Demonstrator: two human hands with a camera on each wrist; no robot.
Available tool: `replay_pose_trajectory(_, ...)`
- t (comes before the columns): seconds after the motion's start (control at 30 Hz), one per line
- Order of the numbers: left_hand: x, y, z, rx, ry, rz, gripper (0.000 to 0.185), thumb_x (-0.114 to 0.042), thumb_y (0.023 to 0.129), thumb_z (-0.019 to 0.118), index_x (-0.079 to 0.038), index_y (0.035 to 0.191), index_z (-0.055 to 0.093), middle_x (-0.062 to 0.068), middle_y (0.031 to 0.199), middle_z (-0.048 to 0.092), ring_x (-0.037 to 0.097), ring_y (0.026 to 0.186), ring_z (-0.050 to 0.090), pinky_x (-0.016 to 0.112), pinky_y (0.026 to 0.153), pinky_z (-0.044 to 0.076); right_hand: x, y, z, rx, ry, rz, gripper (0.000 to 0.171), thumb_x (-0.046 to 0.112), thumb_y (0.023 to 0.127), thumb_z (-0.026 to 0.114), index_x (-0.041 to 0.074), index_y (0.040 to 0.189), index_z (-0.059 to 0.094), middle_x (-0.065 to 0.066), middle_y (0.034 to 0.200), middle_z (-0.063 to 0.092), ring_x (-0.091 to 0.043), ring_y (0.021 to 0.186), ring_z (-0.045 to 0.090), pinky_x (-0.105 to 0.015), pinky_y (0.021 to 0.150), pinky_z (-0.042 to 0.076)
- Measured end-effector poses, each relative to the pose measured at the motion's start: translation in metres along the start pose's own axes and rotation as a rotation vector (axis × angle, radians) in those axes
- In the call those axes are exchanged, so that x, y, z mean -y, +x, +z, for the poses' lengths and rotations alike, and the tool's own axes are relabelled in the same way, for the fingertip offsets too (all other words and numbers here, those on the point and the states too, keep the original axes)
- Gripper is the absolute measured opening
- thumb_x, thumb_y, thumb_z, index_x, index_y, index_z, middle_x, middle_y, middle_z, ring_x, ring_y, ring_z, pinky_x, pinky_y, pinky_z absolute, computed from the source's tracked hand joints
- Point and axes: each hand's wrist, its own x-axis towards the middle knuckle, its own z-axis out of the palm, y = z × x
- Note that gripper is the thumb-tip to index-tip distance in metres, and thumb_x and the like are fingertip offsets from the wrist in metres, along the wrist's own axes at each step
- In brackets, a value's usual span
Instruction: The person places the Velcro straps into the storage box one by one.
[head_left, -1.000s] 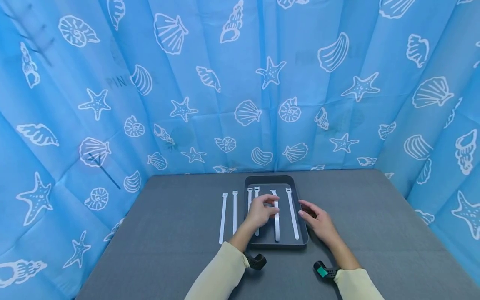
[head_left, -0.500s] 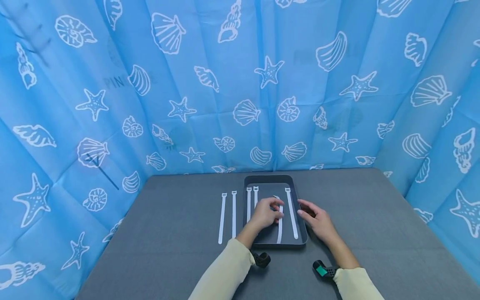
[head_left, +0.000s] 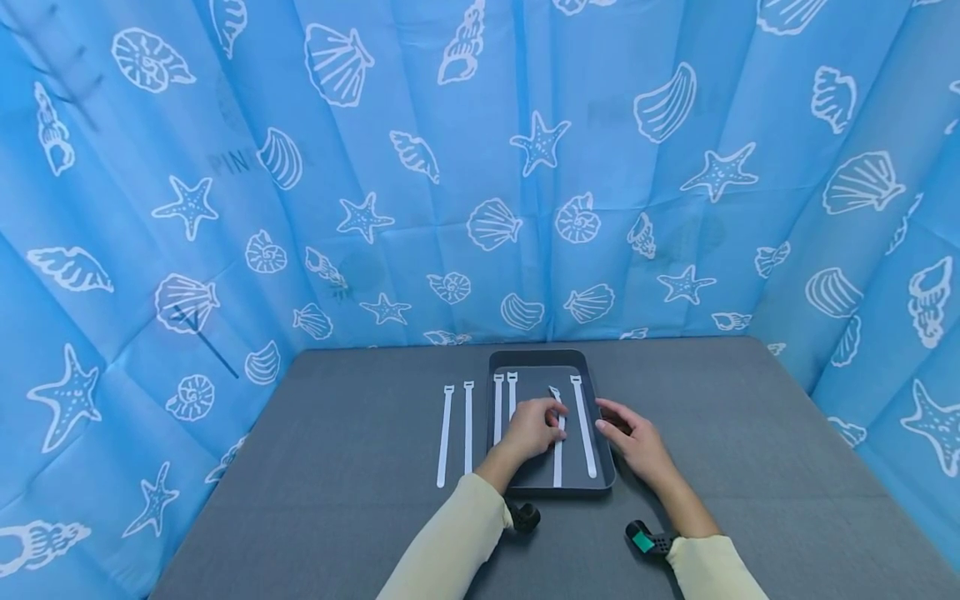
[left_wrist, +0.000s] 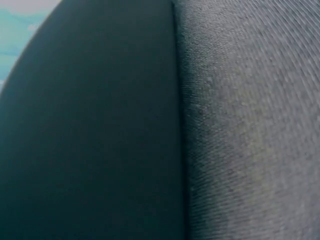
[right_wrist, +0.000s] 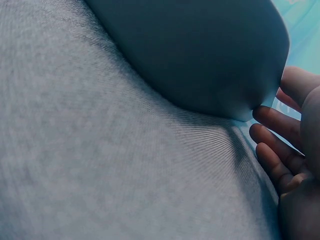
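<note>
Tray [head_left: 604, 467], dark and shallow, sits at the middle of the grey bench [head_left: 337, 500], with bare cloth open on both sides. Left hand [head_left: 531, 431] reaches over it, its grip pinched on a white strap [head_left: 558, 454] lying inside, which curls up at its far end. Right hand [head_left: 637, 442] rests at the tray's right edge, fingers [right_wrist: 272, 135] loosely curled, holding nothing. Both wrist views are blurred, close to the tray's outer wall.

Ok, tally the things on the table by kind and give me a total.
White straps: 6, two on the table, four in the tray
Dark tray: 1
Total: 7
</note>
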Motion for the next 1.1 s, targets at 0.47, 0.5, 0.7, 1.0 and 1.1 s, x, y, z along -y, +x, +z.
replay_pose_trajectory(0.47,-0.002,-0.002,-0.005,-0.004,0.311,0.072,0.035,-0.031,0.084,0.078,-0.025,0.117,0.070,-0.011,0.085,0.055,0.006,0.076,0.050,0.024,0.067,0.045,0.002,0.001,0.000,0.001,-0.011,0.005,0.043,0.020,0.099,0.058,0.004,0.139,0.051,-0.021,0.134,0.054,-0.035,0.118,0.053,-0.053,0.098,0.044)
replay_pose_trajectory(0.5,-0.002,-0.003,-0.006,0.002,0.348,0.095,0.036,-0.033,0.083,0.078,-0.027,0.118,0.070,-0.011,0.091,0.057,0.006,0.080,0.051,0.024,0.070,0.046,0.002,0.001,0.000,0.001,-0.012,0.003,0.043,0.020,0.099,0.058,0.004,0.139,0.051,-0.021,0.134,0.054,-0.035,0.118,0.053,-0.053,0.097,0.044)
replay_pose_trajectory(0.7,-0.001,-0.008,-0.017,0.079,0.543,0.209,0.045,-0.044,0.081,0.077,-0.035,0.123,0.067,-0.014,0.128,0.057,0.009,0.106,0.047,0.028,0.088,0.043,0.002,0.001,0.000,0.000,-0.022,-0.011,0.043,0.019,0.099,0.058,0.003,0.139,0.051,-0.021,0.134,0.054,-0.036,0.118,0.053,-0.053,0.097,0.044)
replay_pose_trajectory(1.0,0.000,-0.012,-0.017,0.131,0.600,0.211,0.047,-0.048,0.081,0.075,-0.036,0.126,0.065,-0.018,0.135,0.053,0.012,0.114,0.043,0.031,0.092,0.040,0.002,0.001,0.000,-0.004,-0.025,0.006,0.043,0.021,0.100,0.057,0.004,0.139,0.051,-0.021,0.134,0.054,-0.036,0.118,0.052,-0.053,0.097,0.044)
replay_pose_trajectory(1.1,0.001,-0.011,-0.013,0.099,0.586,0.197,0.048,-0.048,0.081,0.075,-0.034,0.127,0.065,-0.018,0.134,0.055,0.012,0.114,0.045,0.030,0.093,0.040,0.002,0.001,0.000,-0.001,-0.028,0.009,0.043,0.022,0.100,0.057,0.004,0.139,0.051,-0.021,0.134,0.054,-0.036,0.119,0.052,-0.053,0.098,0.044)
